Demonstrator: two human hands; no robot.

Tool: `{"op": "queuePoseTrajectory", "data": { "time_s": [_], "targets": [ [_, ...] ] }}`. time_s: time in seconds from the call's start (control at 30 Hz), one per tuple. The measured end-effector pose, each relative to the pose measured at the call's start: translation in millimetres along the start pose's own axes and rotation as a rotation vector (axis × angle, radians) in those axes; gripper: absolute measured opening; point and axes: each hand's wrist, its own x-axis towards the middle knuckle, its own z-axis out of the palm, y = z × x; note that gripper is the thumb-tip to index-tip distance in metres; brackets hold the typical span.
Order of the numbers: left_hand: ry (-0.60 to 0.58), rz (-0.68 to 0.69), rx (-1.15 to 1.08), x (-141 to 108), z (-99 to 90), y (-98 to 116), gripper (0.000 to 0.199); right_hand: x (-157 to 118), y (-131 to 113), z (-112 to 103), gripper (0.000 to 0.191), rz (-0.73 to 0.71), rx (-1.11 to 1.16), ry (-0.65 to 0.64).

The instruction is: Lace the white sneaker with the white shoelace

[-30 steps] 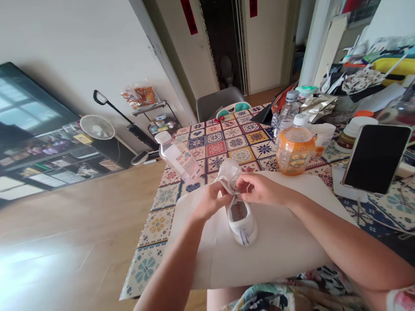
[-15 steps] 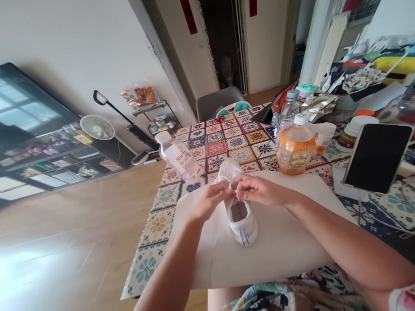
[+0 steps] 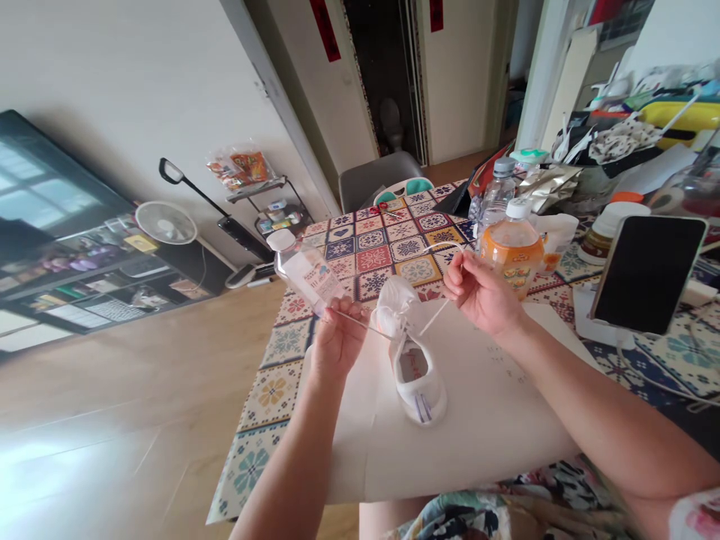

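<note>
A white shoe point(image 3: 421, 397) lies on a large white sheet point(image 3: 478, 420), its toe pointing away from me and its heel toward me. Out to the left of the shoe, my left hand point(image 3: 339, 337) is closed on one end of the white shoelace point(image 3: 368, 327), which runs taut to the lacing. To the upper right, my right hand point(image 3: 481, 292) pinches the other lace end, raised above the sheet; its loose tip curves away to the left. Both laces meet at the shoe's tongue. Reddish marks show on the insole.
A clear bottle point(image 3: 304, 270) stands behind my left hand. An orange-labelled bottle point(image 3: 509, 247) is just behind my right hand. A phone point(image 3: 649, 274) leans on a stand at right. Red-handled scissors point(image 3: 385, 208) lie far back on the patterned tablecloth point(image 3: 374, 259).
My hands were together over the shoe's lacing. They have moved apart, left and right, drawing the two lace ends outward. The shoe has stayed in place.
</note>
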Motion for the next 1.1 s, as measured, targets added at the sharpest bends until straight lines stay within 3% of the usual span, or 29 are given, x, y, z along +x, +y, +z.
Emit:
{"op": "queuePoseTrajectory", "data": {
  "time_s": [0.1,0.2,0.43,0.6,0.7,0.83,0.93,1.03,1.1],
  "targets": [
    [-0.084,-0.026,-0.137,-2,-2.3,2,0.027,0,5,0,0.028,-0.008,-0.026,0.061],
    [-0.110,-0.006,-0.114,1,-5.7,5,0.035,-1,9,1,0.031,0.018,-0.066,0.046],
    [0.224,0.274,0.221,14,-10.0,9,0.059,-2,8,2,0.032,0.045,-0.098,0.042],
    [0.414,0.245,0.382,20,-19.7,10,0.049,-1,11,0,0.031,0.051,-0.101,0.033],
    [0.439,0.246,0.378,21,-19.5,6,0.049,-1,13,-1,0.030,0.051,-0.124,0.024],
    [0.298,0.431,0.458,15,-11.1,-2,0.043,-1,18,-1,0.032,0.040,-0.236,0.057],
    [0.028,0.496,0.661,2,-5.9,-7,0.027,-5,24,-1,0.033,-0.005,-0.459,0.034],
    [-0.302,0.567,1.050,-10,-2.9,-11,0.036,-12,30,4,0.027,-0.094,-0.733,-0.096],
    [-0.422,0.666,1.259,-15,-0.6,-13,0.040,-18,34,8,0.023,-0.172,-0.868,-0.220]
  ]
}}
